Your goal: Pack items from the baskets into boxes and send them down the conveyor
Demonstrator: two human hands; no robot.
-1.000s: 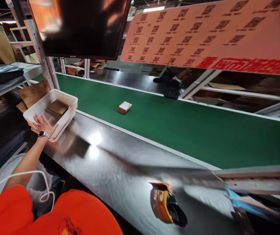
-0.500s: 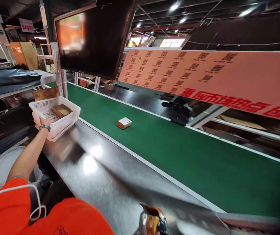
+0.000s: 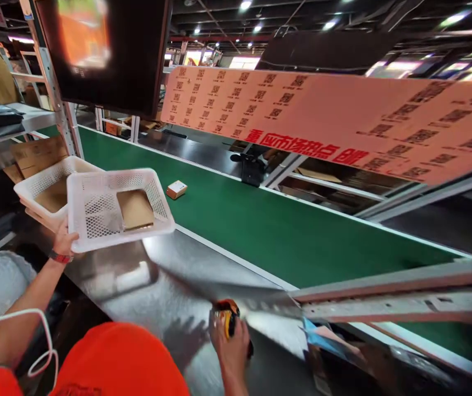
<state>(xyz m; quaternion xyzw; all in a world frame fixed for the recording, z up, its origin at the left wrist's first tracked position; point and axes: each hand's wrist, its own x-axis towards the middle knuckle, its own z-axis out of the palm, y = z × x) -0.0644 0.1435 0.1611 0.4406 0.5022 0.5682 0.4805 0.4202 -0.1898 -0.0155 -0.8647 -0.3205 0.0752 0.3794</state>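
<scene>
long shiny grey metal desk [image 3: 165, 308] | flat green conveyor belt [image 3: 302, 242] behind it, edged in white | black rectangular screen [image 3: 132, 60] above, reflecting orange | long pink board [image 3: 314, 110] with black codes and red lettering right of it | dark ceiling [image 3: 219, 16], bright lamps [image 3: 245, 5]

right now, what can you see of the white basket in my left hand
The white basket is rectangular, apparently plastic, with a smooth rim, rounded corners and lattice openings in its floor and walls. Your left hand grips its near left corner, and its open top tips towards you. A flat brown cardboard item lies inside, on the right. It overlaps another white basket in view; whether they touch is unclear, and its underside is hidden.
</scene>
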